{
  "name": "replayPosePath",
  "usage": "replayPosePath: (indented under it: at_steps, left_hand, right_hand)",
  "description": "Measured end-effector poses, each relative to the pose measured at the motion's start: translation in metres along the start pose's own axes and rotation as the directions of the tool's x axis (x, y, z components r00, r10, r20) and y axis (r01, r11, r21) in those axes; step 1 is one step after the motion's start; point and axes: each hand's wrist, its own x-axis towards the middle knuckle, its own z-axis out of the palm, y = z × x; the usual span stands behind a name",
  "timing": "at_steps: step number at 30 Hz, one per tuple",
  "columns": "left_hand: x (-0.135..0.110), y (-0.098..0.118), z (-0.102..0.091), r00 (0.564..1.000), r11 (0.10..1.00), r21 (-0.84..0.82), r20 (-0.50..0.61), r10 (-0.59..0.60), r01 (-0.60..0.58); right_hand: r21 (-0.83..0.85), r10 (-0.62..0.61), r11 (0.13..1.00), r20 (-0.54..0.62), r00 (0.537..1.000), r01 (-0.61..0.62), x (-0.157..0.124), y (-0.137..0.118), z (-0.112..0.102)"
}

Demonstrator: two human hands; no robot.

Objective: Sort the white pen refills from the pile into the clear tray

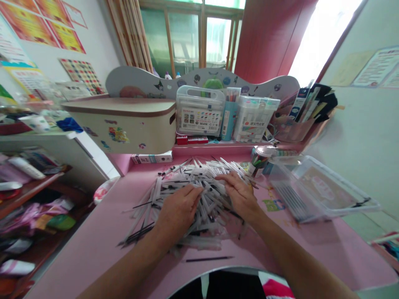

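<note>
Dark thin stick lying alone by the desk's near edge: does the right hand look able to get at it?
Likely yes: the right hand is over the pile of pen parts, but the dark thin stick lies apart with nothing on top, so drawing back should reach it.

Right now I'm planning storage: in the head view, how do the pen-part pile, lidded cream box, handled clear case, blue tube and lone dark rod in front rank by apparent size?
Largest to smallest:
pen-part pile
lidded cream box
handled clear case
blue tube
lone dark rod
</note>
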Motion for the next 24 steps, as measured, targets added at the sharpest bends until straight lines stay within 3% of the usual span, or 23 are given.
replayPosePath:
  at_steps: [2,4,7,9,13,15,17,19,24]
  left_hand:
    - [0.000,0.001,0.001,1.000,1.000,0.006,0.011,0.005,-0.005]
    - [0.000,0.001,0.002,1.000,1.000,-0.001,0.008,0.007,-0.007]
    - [0.001,0.000,0.002,0.999,0.999,-0.037,-0.049,0.008,-0.010]
    - [0.001,-0.002,-0.001,0.988,0.998,-0.066,-0.155,0.004,-0.015]
    - [-0.002,-0.006,-0.016,0.896,0.991,-0.133,-0.436,-0.087,0.032]
    - [-0.003,-0.005,-0.022,0.830,0.953,-0.301,-0.524,-0.194,0.033]
    - [-0.002,-0.003,-0.025,0.768,0.849,-0.529,-0.554,-0.322,-0.025]
    - [0.001,0.001,-0.026,0.740,0.687,-0.722,-0.505,-0.445,-0.080]
    - [0.012,0.004,-0.020,0.759,0.172,-0.985,-0.111,-0.641,0.002]
  right_hand:
    - [0.235,0.116,0.965,0.015,0.993,-0.117,0.000,0.002,0.004]
    - [0.433,0.223,0.874,0.049,0.974,-0.222,-0.001,0.003,0.007]
    - [0.549,0.318,0.784,0.043,0.947,-0.288,0.000,0.002,0.010]
    - [0.584,0.366,0.743,0.056,0.929,-0.328,0.000,0.001,0.010]
    - [0.673,0.391,0.637,0.138,0.910,-0.376,-0.001,0.000,0.010]
    - [0.707,0.369,0.606,0.157,0.916,-0.365,-0.002,-0.001,0.010]
    - [0.722,0.355,0.586,0.180,0.917,-0.368,-0.002,-0.001,0.011]
    - [0.721,0.351,0.576,0.206,0.914,-0.384,-0.002,-0.002,0.012]
    - [0.700,0.364,0.604,0.185,0.913,-0.382,-0.003,0.000,0.013]
